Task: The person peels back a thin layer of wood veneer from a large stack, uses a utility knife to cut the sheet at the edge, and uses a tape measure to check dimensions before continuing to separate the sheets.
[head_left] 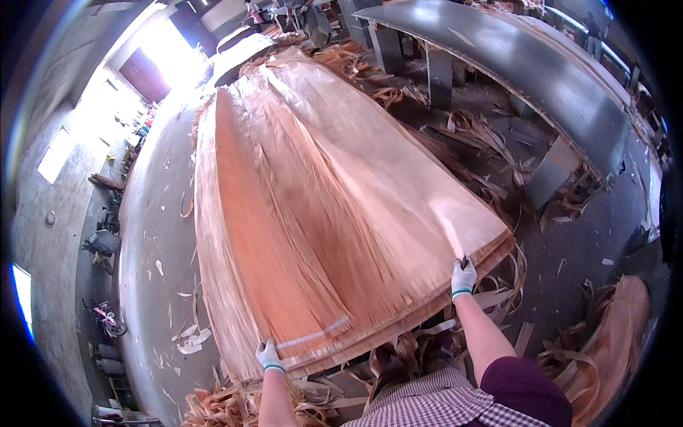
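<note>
A tall stack of wood veneer sheets [313, 277] stretches away in front of me, its top pieces ranging from pale pink to orange-brown. My left hand [269, 354], in a white glove with a green-edged cuff, pinches the near edge at the left. Beside it, a whitish strip [313, 333] runs along the end of an orange veneer piece [263, 263]. My right hand [464, 277], gloved alike, grips the near edge of a pale veneer sheet [398, 192] close to its right corner. Something small and dark shows at those fingers; I cannot make out what. A crease rises in the sheet ahead of this hand.
Veneer scraps [228, 409] lie heaped below the stack's near edge. At the right are more curled offcuts [612, 341] and a long, dark metal-topped table [498, 57]. Scraps dot the grey floor [160, 235] at the left. Another person [313, 25] stands at the far end.
</note>
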The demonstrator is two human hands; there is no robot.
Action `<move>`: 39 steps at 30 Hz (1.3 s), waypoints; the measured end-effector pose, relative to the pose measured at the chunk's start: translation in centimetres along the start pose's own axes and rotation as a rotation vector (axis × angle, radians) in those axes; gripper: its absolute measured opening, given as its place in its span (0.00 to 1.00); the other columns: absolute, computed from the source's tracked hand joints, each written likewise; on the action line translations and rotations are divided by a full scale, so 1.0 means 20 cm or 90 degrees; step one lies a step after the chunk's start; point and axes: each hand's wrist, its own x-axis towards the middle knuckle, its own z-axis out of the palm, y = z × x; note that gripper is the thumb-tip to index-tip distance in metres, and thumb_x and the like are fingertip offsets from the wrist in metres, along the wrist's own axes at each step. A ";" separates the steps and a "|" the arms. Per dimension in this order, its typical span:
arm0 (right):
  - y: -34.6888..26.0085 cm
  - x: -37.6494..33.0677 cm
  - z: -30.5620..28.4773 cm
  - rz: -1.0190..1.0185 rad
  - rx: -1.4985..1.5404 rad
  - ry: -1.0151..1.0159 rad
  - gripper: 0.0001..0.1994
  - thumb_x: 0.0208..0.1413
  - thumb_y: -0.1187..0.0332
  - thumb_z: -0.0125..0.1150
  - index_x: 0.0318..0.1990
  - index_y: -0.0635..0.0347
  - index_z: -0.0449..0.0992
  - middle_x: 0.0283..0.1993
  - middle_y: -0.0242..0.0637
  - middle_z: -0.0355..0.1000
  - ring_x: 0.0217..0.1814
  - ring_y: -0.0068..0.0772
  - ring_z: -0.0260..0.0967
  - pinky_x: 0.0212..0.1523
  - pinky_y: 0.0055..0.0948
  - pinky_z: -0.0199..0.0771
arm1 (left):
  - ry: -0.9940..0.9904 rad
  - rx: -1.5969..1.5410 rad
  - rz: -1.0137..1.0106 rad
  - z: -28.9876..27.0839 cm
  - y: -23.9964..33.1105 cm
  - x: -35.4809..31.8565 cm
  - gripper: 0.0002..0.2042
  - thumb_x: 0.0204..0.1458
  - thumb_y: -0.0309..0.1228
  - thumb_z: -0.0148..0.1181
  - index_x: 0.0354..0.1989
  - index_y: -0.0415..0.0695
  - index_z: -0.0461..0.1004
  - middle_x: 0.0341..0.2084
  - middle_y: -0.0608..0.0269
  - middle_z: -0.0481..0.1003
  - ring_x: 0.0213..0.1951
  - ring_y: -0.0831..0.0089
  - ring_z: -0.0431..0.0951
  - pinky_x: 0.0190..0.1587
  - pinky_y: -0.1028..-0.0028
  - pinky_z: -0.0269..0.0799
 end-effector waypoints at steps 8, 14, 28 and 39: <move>-0.10 0.09 0.11 -0.019 -0.151 -0.107 0.15 0.51 0.59 0.58 0.34 0.65 0.75 0.32 0.52 0.74 0.38 0.53 0.72 0.40 0.42 0.69 | 0.024 -0.036 -0.032 -0.04 -0.04 0.13 0.07 0.48 0.29 0.62 0.28 0.38 0.73 0.21 0.67 0.71 0.21 0.79 0.68 0.23 0.77 0.65; 0.09 0.32 0.14 0.197 0.096 -0.074 0.19 0.46 0.56 0.66 0.34 0.68 0.75 0.29 0.43 0.73 0.30 0.33 0.68 0.36 0.32 0.68 | -0.010 -0.084 -0.045 0.09 0.13 -0.04 0.08 0.51 0.29 0.58 0.22 0.45 0.68 0.09 0.70 0.62 0.06 0.78 0.57 0.08 0.74 0.50; -0.18 0.54 -0.01 -0.133 0.071 -0.045 0.13 0.49 0.70 0.61 0.41 0.67 0.73 0.29 0.37 0.74 0.31 0.29 0.72 0.35 0.26 0.70 | -0.035 -0.029 -0.128 0.15 -0.01 -0.10 0.16 0.49 0.30 0.62 0.44 0.32 0.71 0.34 0.58 0.74 0.32 0.71 0.73 0.36 0.74 0.71; -1.01 0.08 -0.18 -0.486 0.078 -0.209 0.04 0.46 0.75 0.58 0.31 0.61 0.75 0.28 0.47 0.73 0.28 0.47 0.72 0.27 0.34 0.70 | 0.019 -0.076 -0.098 0.13 -0.13 -0.05 0.12 0.48 0.30 0.63 0.37 0.37 0.73 0.27 0.63 0.74 0.25 0.74 0.71 0.27 0.74 0.68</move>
